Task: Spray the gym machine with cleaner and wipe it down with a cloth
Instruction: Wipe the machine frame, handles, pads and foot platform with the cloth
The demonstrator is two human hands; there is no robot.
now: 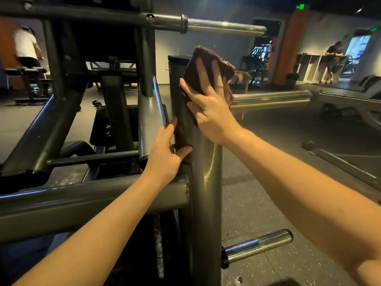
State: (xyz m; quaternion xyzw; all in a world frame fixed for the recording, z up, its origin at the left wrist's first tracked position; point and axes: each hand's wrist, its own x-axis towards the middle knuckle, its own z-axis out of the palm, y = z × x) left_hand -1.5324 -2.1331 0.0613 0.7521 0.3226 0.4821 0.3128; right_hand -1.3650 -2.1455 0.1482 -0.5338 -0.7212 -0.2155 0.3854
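Brown cloth (208, 58) pressed flat high on the post (206, 172) by straight fingers of the right hand (212, 112), left hand (165, 149) touching lower down, fingers straight too; might slip and fall if pressed too softly.

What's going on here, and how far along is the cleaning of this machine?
A person is wiping down the gym machine. The right hand presses a brown cloth flat against the top of the machine's upright post, fingers spread straight. The left hand rests on the same post lower down, thumb across its front. No spray bottle is in view, so this looks like the wiping stage.
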